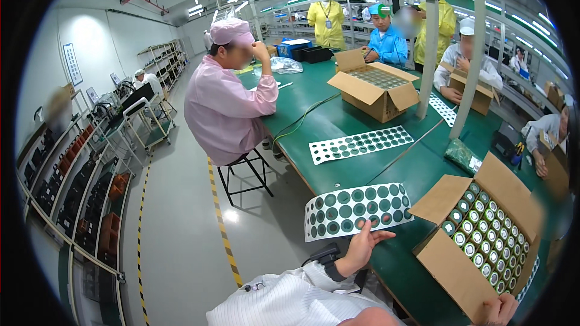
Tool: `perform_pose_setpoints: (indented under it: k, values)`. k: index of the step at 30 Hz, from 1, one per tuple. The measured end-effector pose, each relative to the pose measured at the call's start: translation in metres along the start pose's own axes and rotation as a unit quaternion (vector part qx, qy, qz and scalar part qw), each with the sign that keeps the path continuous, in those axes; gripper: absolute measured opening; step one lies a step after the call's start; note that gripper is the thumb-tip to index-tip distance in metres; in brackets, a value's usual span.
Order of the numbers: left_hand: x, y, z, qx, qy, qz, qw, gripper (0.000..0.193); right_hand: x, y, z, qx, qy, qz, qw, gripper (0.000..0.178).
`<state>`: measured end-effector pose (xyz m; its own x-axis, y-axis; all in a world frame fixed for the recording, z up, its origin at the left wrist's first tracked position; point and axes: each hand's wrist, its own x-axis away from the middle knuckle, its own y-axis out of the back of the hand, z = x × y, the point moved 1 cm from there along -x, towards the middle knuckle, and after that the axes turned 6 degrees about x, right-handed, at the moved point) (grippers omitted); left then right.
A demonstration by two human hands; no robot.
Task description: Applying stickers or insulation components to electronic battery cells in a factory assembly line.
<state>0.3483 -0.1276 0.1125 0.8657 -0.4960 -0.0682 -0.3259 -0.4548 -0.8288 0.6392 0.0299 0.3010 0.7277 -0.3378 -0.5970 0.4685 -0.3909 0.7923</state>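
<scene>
My left hand (360, 249) holds a white sheet of round dark green stickers (345, 211) at its near edge, thumb in front and the other fingers partly hidden. The sheet's left end reaches past the table edge. At the lower right, my right hand (500, 310) curls its fingers at the near edge of an open cardboard box (444, 268). Rows of upright cylindrical battery cells (486, 235) with pale tops and green rims fill that box. Along its left side, several cells have darker green rings on top.
Farther up the green table (338, 175) lie another sticker sheet (361, 143) and a second open box (377, 105). A green plastic bag (463, 156) lies behind my box, near a metal post (469, 60). A person in pink (226, 105) sits at the left; others work across the table.
</scene>
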Motion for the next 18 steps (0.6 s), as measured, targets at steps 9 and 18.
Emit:
perform_pose_setpoints:
  k: [9,18]
  values:
    - [0.002,-0.002,0.000,0.012,0.016,0.000,1.000,0.041,-0.001,0.000,-0.005,-0.042,0.006,0.022,0.999,0.030]
    - [0.002,-0.001,0.000,-0.012,0.030,0.010,0.999,0.039,-0.013,0.015,-0.014,-0.097,-0.076,0.227,0.966,0.036]
